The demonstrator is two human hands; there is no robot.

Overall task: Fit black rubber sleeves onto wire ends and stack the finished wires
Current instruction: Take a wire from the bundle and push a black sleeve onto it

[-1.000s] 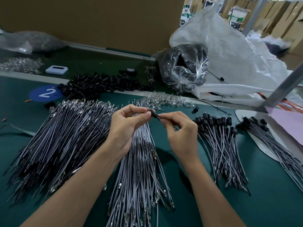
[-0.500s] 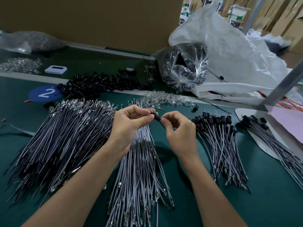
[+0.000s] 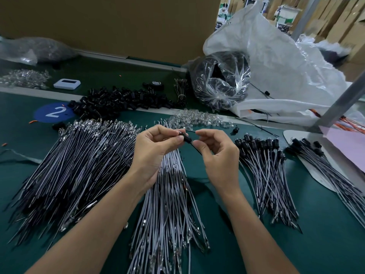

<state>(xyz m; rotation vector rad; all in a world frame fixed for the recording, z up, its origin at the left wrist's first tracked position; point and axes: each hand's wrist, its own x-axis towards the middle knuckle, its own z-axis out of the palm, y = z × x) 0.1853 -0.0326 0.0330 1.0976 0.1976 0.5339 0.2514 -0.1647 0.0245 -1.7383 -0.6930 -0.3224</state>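
Now both hands meet above the middle wires, and a black sleeve bridges the gap between their fingertips. The left hand pinches the sleeve's left end between thumb and forefinger, its other fingers curled into the palm. The right hand pinches a thin wire just where it leaves the sleeve's right end, again thumb against forefinger, the rest loosely curled. That wire slants down and away behind the right thumb.

Left of the left fingers lies a broad pile of bare wires, metal tips pointing away. Right of the right fingers lies a stack of finished wires with black caps at the far ends, and a second stack sits further right. Beyond the fingertips are clear parts, touching nothing held, and further off to the left a heap of loose black sleeves. All rests on the green table.
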